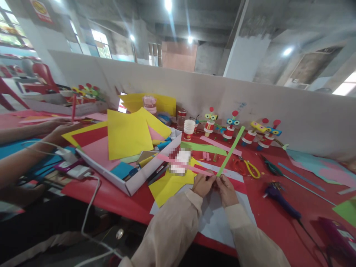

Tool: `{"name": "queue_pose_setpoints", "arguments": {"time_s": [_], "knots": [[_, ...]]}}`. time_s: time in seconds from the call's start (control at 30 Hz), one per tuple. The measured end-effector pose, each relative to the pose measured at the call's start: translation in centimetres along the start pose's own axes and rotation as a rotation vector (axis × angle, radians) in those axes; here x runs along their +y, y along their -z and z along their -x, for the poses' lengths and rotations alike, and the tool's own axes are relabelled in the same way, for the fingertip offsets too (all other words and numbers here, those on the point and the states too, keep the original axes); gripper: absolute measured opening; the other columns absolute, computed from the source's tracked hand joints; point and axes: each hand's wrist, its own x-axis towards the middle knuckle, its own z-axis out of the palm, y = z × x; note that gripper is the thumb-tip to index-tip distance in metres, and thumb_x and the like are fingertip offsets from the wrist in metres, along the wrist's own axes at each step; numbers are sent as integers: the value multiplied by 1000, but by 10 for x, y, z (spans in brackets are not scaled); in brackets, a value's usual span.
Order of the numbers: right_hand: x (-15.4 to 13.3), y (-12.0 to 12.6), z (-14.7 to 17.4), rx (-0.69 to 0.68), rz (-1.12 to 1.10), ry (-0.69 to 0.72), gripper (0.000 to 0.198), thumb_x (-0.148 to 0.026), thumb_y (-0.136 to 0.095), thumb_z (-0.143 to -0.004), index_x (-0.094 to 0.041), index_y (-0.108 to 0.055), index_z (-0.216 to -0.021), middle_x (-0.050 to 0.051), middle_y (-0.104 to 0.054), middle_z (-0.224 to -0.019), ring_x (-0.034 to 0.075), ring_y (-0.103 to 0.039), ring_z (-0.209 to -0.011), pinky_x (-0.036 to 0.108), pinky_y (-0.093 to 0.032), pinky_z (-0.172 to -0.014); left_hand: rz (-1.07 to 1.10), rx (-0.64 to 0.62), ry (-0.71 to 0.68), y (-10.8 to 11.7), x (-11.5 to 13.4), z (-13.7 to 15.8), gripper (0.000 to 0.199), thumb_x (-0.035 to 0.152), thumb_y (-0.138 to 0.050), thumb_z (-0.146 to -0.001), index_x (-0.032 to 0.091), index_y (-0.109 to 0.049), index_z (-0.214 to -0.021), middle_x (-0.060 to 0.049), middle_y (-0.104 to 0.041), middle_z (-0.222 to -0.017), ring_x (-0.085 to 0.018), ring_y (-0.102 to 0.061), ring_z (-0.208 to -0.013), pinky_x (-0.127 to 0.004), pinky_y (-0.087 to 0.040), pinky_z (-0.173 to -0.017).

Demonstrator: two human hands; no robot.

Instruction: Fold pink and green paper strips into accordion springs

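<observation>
My left hand (204, 184) pinches the near end of a pink paper strip (191, 168), which reaches away to the left. Close beside it, my right hand (226, 189) is closed on the lower end of a green paper strip (231, 150) that slants up to the right. The two strips meet at my fingertips; whether they are joined there I cannot tell. Beneath both hands lies a white sheet (217, 222), with a red paper strip (236, 185) across it. Yellow paper (172, 185) lies just left of my left hand.
A white box (155, 172) of coloured paper stands left. Paper-cup figures (228, 131) line the wall behind stacked paper cups (189, 129). On the right lie yellow-handled scissors (251, 168), pliers (271, 165) and a glue gun (283, 200). Another person's hands (62, 129) work at far left.
</observation>
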Motion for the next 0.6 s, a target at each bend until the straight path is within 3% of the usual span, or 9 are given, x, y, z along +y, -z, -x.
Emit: {"name": "queue_pose_setpoints", "arguments": {"time_s": [0.27, 0.6], "knots": [[0, 2, 1, 18, 155, 128, 27, -49, -60, -72, -23, -55, -74, -1, -55, -63, 16, -48, -58, 27, -40, -53, -60, 44, -160, 0, 6, 8, 23, 28, -44, -83, 19, -55, -65, -5, -58, -71, -17, -53, -72, -29, -41, -69], [2, -3, 5, 39, 236, 114, 29, -53, -53, -76, -24, -52, -74, -3, -51, -59, 15, -45, -51, 27, -37, -48, 35, 34, -68, 1, 1, 3, 23, 23, -46, -80, 19, -47, -58, 1, -50, -57, -14, -49, -60, -26, -40, -59]]}}
